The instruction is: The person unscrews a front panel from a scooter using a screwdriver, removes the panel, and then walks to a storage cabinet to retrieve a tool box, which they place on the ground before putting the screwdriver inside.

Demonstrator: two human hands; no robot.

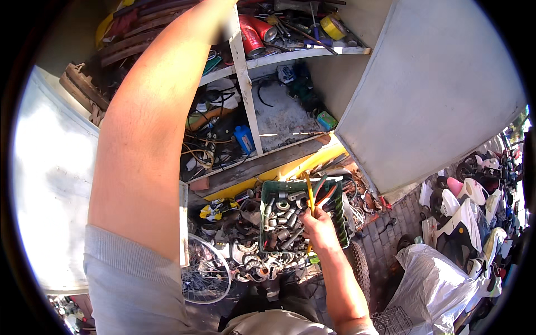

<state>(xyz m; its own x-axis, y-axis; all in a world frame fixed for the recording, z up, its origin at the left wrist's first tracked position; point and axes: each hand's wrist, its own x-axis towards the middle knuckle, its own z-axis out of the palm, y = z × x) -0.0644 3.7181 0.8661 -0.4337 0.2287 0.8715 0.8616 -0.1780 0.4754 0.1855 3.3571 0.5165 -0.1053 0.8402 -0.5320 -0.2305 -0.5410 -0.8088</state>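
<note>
Green plastic crate (271,186) stands low before the open cabinet, its far edge toward a yellow beam (293,167), filled with tubular metal fittings (283,218). The right forearm (341,282) rises from the lower edge, slanting slightly left, and the right hand (318,224) is over the right half of the crate, back of the hand up, fingers closed around a narrow yellow strap (310,192) that runs from the crate's far edge to its near edge. Just beyond the fingers, near the far right corner, the orange handle (327,195) of a tool slants up; whether the hand also touches it, I cannot tell. The left arm (148,123) reaches up and forward across the cabinet, and the left hand is cut off by the upper edge, so its grip cannot be told. That arm hides part of the left shelves, and its wrist is blurred dark. A blue bottle (244,139) stands near the front edge of the lower left compartment; a roll of yellow tape (333,26) lies on the upper right shelf. Loose metal parts (259,268) crowd the crate's near edge, a spoked wheel (204,273) stands to its left, and clear plastic sheeting (435,285) lies farther right.
</note>
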